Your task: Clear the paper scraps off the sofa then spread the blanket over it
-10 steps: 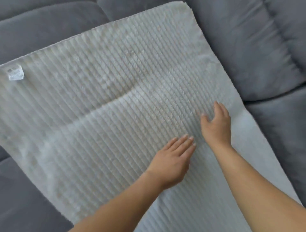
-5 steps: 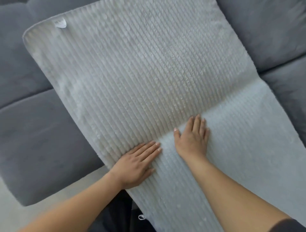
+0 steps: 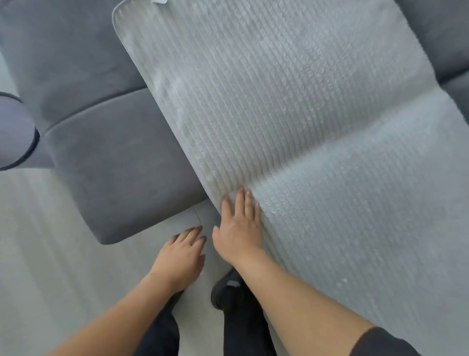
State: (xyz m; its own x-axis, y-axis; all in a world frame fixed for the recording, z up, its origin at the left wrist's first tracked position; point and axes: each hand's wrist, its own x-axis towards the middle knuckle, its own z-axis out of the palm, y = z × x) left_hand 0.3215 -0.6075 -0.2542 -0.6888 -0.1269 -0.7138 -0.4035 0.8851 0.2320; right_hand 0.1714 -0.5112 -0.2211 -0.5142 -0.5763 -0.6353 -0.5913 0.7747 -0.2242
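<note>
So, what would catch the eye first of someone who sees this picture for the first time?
The pale ribbed blanket fills most of the view, spread over the grey sofa, with a crease running across it. The right hand lies flat on the blanket's left edge, while the left hand hangs open over the floor, off the blanket.

No readable text anywhere; small white tag (image 3: 160,1) at top edge of the blanket (image 3: 279,101), cut off by frame; possibly printed, too blurred to tell
</note>
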